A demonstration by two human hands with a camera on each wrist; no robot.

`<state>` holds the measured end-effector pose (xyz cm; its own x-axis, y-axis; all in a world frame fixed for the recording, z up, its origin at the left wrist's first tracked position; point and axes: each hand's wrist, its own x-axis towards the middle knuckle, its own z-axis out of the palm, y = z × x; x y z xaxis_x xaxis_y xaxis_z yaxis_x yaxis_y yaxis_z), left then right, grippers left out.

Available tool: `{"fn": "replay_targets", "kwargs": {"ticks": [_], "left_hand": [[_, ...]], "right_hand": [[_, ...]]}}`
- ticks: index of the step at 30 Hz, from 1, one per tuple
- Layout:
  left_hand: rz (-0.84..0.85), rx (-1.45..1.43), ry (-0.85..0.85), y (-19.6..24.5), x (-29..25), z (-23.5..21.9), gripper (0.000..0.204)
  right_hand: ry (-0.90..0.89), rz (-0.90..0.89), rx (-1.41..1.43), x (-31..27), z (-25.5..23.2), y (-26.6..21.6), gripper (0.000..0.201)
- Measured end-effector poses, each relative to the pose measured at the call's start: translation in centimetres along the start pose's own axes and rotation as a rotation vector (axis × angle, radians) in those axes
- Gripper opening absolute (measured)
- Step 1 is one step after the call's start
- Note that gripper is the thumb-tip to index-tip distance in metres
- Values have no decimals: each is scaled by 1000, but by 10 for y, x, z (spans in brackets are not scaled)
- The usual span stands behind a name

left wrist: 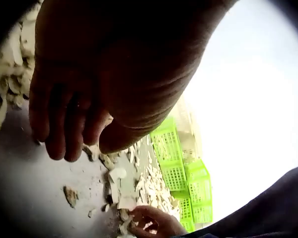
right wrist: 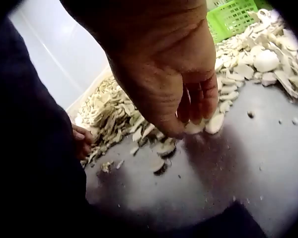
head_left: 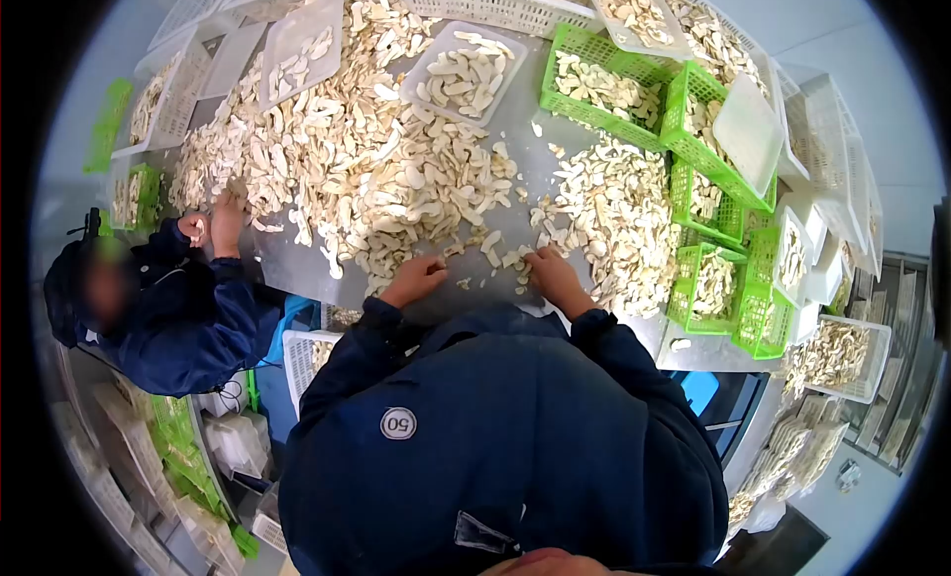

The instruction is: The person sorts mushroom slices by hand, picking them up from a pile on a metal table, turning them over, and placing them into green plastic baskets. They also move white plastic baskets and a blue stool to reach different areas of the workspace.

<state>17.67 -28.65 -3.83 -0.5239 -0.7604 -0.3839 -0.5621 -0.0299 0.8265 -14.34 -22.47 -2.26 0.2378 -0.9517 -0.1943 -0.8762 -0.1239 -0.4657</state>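
Pale slices that look like dried mushroom make a large heap (head_left: 376, 180) on the metal table, with a smaller pile (head_left: 614, 214) to its right. My left hand (head_left: 416, 279) is at the near edge of the large heap. In the left wrist view its fingers (left wrist: 74, 126) hang loosely bent over the table, with nothing seen held. My right hand (head_left: 558, 281) is at the near left edge of the smaller pile. Its thumb and fingers pinch a pale slice (right wrist: 193, 128) in the right wrist view. A few loose slices (head_left: 490, 244) lie between both hands.
Green baskets (head_left: 698, 289) holding slices line the right side. A clear tray (head_left: 466, 76) sits on the far part of the heap, and white crates (head_left: 495, 6) border the back. At the left, another person (head_left: 188, 309) has both hands at the heap. The metal table (head_left: 297, 254) shows near its front edge.
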Motion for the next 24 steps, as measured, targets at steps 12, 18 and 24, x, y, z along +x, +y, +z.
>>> {"fn": "replay_targets", "kwargs": {"ticks": [12, 18, 24], "left_hand": [[-166, 572, 81, -43, -48, -29, 30], [262, 220, 167, 8, 2, 3, 30], [111, 225, -3, 4, -5, -14, 26]], "right_hand": [[-25, 168, -13, -10, 10, 3, 11], [280, 354, 650, -43, -23, 63, 15], [1298, 725, 1385, -84, -88, 93, 34]]}}
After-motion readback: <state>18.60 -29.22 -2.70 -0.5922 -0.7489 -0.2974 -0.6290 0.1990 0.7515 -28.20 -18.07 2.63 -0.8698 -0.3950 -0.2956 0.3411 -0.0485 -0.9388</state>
